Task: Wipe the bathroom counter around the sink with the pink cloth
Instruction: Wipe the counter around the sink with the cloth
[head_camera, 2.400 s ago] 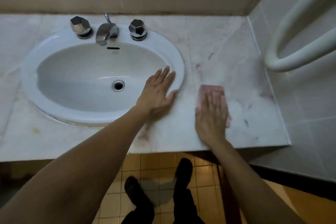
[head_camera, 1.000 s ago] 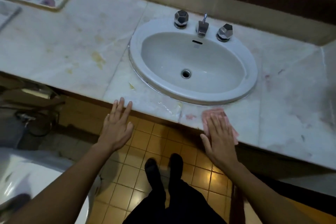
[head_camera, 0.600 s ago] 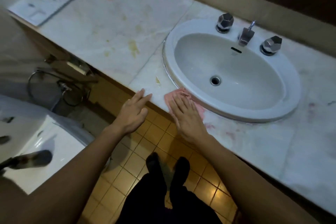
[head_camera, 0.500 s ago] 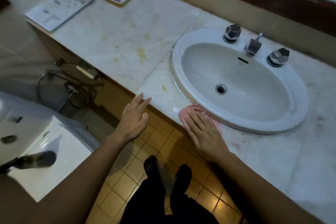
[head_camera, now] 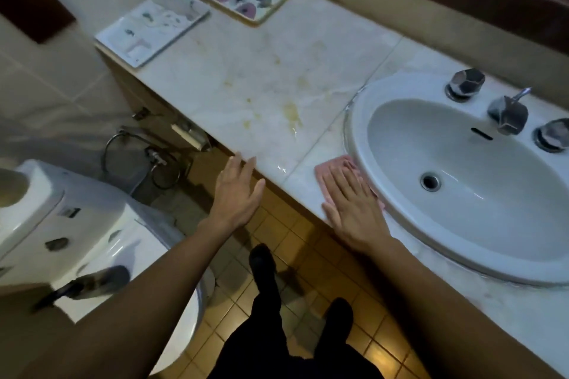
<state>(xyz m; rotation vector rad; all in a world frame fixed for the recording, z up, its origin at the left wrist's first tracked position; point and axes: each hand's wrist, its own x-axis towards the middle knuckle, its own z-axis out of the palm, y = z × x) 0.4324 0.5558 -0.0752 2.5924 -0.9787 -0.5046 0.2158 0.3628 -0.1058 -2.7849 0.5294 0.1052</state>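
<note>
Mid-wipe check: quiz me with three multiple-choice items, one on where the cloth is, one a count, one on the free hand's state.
1. Where is the pink cloth? A on the counter against the sink's rim, under the right hand; B inside the sink; C in the left hand.
2. How many knobs flank the spout? A one; B two; C four.
3. The left hand is: A gripping the cloth; B a fist; C open, holding nothing.
Answers: A, pink shows beside the rim under flat fingers; B, one each side; C, fingers straight, empty.
</note>
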